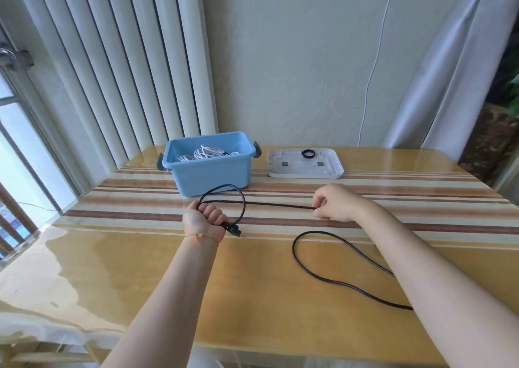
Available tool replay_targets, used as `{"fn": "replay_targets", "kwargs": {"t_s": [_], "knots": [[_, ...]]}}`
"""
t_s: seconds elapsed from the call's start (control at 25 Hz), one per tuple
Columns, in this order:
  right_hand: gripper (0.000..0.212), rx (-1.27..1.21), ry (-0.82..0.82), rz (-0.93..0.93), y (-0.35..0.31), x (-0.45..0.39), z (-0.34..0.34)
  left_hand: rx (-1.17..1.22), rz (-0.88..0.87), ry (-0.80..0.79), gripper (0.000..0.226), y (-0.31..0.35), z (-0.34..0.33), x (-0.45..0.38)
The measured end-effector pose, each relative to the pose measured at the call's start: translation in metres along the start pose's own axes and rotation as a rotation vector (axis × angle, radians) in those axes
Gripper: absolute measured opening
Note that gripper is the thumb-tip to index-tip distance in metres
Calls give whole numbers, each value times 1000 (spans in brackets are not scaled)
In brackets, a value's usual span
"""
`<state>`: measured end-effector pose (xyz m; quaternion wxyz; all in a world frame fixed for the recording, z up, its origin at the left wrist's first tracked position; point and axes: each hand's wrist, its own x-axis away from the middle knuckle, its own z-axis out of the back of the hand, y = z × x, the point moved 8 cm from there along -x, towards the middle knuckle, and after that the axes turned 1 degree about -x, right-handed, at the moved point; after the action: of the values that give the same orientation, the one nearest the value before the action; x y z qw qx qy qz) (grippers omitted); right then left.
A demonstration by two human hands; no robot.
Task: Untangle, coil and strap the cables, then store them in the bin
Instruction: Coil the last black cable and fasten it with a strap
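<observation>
Under right forearm, black cable [323,275] end hidden.

table [252,283]: bin [209,175], lid [304,168], cable [337,276]

Bare forearms, no sleeves; thin red/yellow thread bracelet [196,237] on left wrist.

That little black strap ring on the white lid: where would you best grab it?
Pinch the black strap ring across its band, coming from above. It lies flat and alone on the upturned white lid, its open middle leaving room for a fingertip inside. Both hands are busy with the black cable.
</observation>
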<state>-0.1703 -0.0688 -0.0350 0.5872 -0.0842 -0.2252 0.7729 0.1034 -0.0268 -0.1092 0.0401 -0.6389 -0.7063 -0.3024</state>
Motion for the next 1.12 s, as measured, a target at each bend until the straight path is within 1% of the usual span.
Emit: {"fn": "replay_targets", "kwargs": {"t_s": [0.08, 0.12, 0.2, 0.28, 0.32, 0.4, 0.48, 0.56, 0.6, 0.64, 0.68, 0.72, 0.76, 0.8, 0.84, 0.88, 0.92, 0.96, 1.04, 1.08, 1.12], "knots": [[4, 179, 56, -22, 7, -1, 16, 2, -34, 33, 63, 13, -1, -1], [6, 240, 73, -46, 13, -2, 24, 15, -46, 56, 62, 20, -2, -1], [22, 398, 105, -115, 20, -1, 36, 8, -77, 119, 60, 30, -1, -3], [30, 593, 139, -127, 10, 0, 37, -137, -144, 162, 53, 32, -6, 0], [33, 640, 143, -98, -3, 3, 34, -254, -181, 159, 49, 30, -12, 3], [29, 652, 106, 4, -31, 9, 22, -504, -212, 103, 43, 16, -29, 10], [22, 635, 7, 141, -60, 20, 3, -790, -209, 3, 34, -1, -48, 19], [20, 539, -145, 254, -90, 34, -16, -1170, -235, -113, 30, -20, -69, 33], [20, 441, -205, 306, -104, 40, -20, -1347, -240, -168, 32, -30, -77, 40], [18, 315, -244, 350, -116, 47, -20, -1469, -221, -230, 33, -41, -82, 46], [16, 169, -247, 369, -124, 49, -15, -1520, -174, -307, 34, -51, -84, 51], [13, 26, -199, 368, -127, 49, -6, -1484, -92, -384, 35, -61, -83, 53], [10, -81, -116, 351, -126, 47, 4, -1394, 15, -452, 39, -68, -82, 58], [16, -133, -22, 323, -123, 47, 14, -1325, 117, -503, 46, -74, -80, 61], [29, -124, 58, 287, -117, 45, 20, -1337, 180, -536, 54, -77, -78, 63], [40, -82, 102, 251, -110, 42, 23, -1401, 217, -559, 60, -79, -76, 64], [45, -39, 113, 225, -104, 38, 23, -1471, 240, -590, 63, -81, -75, 67], [43, -17, 85, 212, -98, 36, 21, -1521, 237, -632, 63, -82, -74, 67], [27, -87, -57, 240, -87, 29, 11, -1535, 202, -723, 59, -81, -73, 69], [19, -142, -126, 245, -81, 26, 6, -1489, 193, -744, 59, -79, -72, 67], [16, -179, -173, 240, -75, 27, 2, -1417, 186, -732, 58, -75, -69, 62]]}}
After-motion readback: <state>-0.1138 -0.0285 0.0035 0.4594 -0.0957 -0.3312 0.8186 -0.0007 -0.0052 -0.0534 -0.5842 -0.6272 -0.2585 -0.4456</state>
